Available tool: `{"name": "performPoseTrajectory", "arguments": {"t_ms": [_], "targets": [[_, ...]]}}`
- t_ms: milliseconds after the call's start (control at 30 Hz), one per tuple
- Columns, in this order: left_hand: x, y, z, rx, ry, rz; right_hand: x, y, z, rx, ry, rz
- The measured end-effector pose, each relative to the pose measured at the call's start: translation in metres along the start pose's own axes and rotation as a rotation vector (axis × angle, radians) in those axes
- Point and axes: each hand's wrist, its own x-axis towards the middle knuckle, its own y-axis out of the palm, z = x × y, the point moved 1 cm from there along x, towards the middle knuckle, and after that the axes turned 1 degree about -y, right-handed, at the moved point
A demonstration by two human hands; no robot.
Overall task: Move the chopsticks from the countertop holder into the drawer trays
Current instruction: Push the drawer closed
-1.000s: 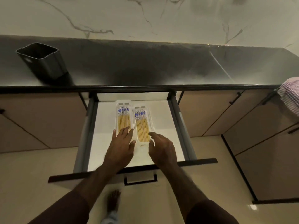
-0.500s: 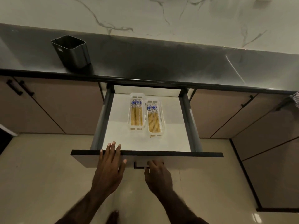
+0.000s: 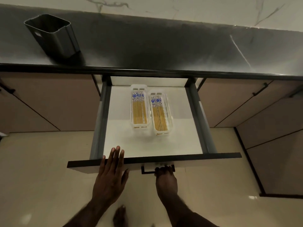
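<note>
The drawer [image 3: 193, 157] stands pulled out under the counter. Two clear plastic trays lie side by side on its white floor, the left tray [image 3: 132, 112] and the right tray [image 3: 169, 115]. Each holds several yellow chopsticks with blue-and-white tops, the left bundle [image 3: 139, 110] and the right bundle [image 3: 159, 116]. The dark metal holder [image 3: 52, 36] stands on the countertop at the far left, and nothing shows above its rim. My left hand [image 3: 111, 176] lies flat on the drawer front, fingers over its top edge. My right hand [image 3: 165, 177] grips the black drawer handle [image 3: 147, 171].
The dark countertop [image 3: 164, 51] runs across the view, with a marble wall behind it. Closed cabinet doors [image 3: 49, 102] flank the drawer on both sides, and more cabinets stand at the right. My bare foot [image 3: 119, 215] is on the pale floor below the drawer.
Both hands have come out of the drawer, away from the trays. The left now rests on the drawer front and the right has closed on the handle.
</note>
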Motion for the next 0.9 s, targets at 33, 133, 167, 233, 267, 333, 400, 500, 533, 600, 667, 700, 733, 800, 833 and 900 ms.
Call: {"name": "performPoseTrajectory", "arguments": {"t_ms": [33,133,167,233,267,333,400,500,533,600,667,700,733,800,833,900], "targets": [[0.003,0.002,0.002,-0.01,0.015,-0.006,0.003,0.0,-0.001,0.001,0.012,-0.003],[0.019,0.006,0.008,-0.022,0.03,0.0,0.015,-0.011,0.006,-0.003,-0.001,-0.02],[0.025,0.006,0.01,-0.024,0.029,0.003,0.022,-0.016,0.008,-0.013,-0.02,-0.011],[0.042,0.006,0.015,-0.025,0.033,0.011,0.039,-0.027,0.012,-0.019,-0.005,-0.009],[0.051,0.005,0.018,-0.022,0.038,0.011,0.047,-0.033,0.015,-0.029,0.002,-0.002],[0.07,0.006,0.023,-0.012,0.043,0.005,0.065,-0.042,0.02,-0.03,0.011,0.035],[0.09,0.007,0.027,-0.003,0.034,0.002,0.083,-0.051,0.022,-0.021,0.013,0.042],[0.121,0.008,0.033,0.033,0.015,0.007,0.108,-0.067,0.028,0.008,0.012,0.023],[0.132,0.009,0.035,0.05,0.009,0.011,0.117,-0.072,0.03,0.017,0.01,0.023],[0.153,0.011,0.041,0.08,-0.012,0.019,0.137,-0.081,0.033,0.032,0.007,0.021],[0.175,0.014,0.046,0.107,-0.049,0.03,0.156,-0.09,0.036,0.026,-0.012,0.03],[0.187,0.015,0.049,0.117,-0.071,0.034,0.167,-0.094,0.037,0.021,-0.028,0.035],[0.198,0.017,0.051,0.124,-0.093,0.036,0.176,-0.099,0.039,0.025,-0.033,0.04],[0.222,0.022,0.056,0.131,-0.126,0.027,0.197,-0.109,0.041,-0.002,-0.072,0.018],[0.232,0.023,0.058,0.134,-0.134,0.019,0.205,-0.112,0.043,-0.021,-0.093,0.008],[0.255,0.025,0.063,0.142,-0.133,-0.005,0.227,-0.119,0.045,-0.043,-0.113,-0.009]]}}
